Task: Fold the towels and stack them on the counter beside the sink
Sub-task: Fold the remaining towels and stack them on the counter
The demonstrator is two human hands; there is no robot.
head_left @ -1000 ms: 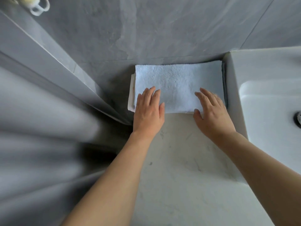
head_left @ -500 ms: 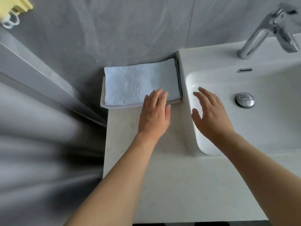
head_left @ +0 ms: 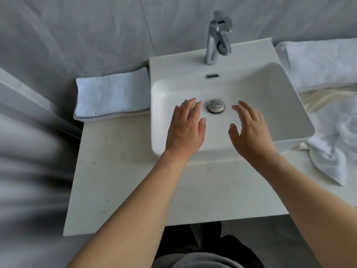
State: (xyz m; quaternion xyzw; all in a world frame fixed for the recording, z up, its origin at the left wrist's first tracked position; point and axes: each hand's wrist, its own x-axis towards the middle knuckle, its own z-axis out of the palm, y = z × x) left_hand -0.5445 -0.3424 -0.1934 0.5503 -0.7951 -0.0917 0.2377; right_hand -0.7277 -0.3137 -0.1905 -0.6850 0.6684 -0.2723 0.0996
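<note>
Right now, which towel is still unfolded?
The crumpled white towel on the counter right of the sink. The light blue towel left of the sink lies folded flat on a grey one; another folded white towel sits back right.

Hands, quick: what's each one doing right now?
Left hand: open, holding nothing, over the sink.
Right hand: open, holding nothing, over the sink.

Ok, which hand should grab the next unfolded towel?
Right hand: probably better placed. It hovers open over the sink, nearer the crumpled towels on the right. The left hand is nearer the folded stack.
</note>
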